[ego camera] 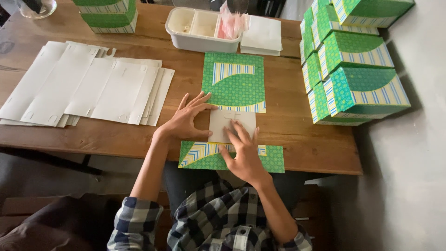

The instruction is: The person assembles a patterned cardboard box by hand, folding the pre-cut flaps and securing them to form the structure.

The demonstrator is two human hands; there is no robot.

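At the worktop's (306,144) near edge, left hand (186,122) and right hand (244,155) lie open, fingers spread, pressing the white panel (222,122) of a flat green box blank (234,83), gripping nothing, apparently pinning it flat, with blank stack (88,88) left and folded boxes (353,69) right.

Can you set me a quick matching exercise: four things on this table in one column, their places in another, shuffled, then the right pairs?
Things:
1. flat white blanks
2. finished green boxes
3. white divided tray
4. green patterned sheet

Places:
A. stacked at the table's right edge
B. spread out on the left of the table
C. at the far edge, in the middle
D. in the middle, under the left hand and right hand

Pairs: 1-B, 2-A, 3-C, 4-D
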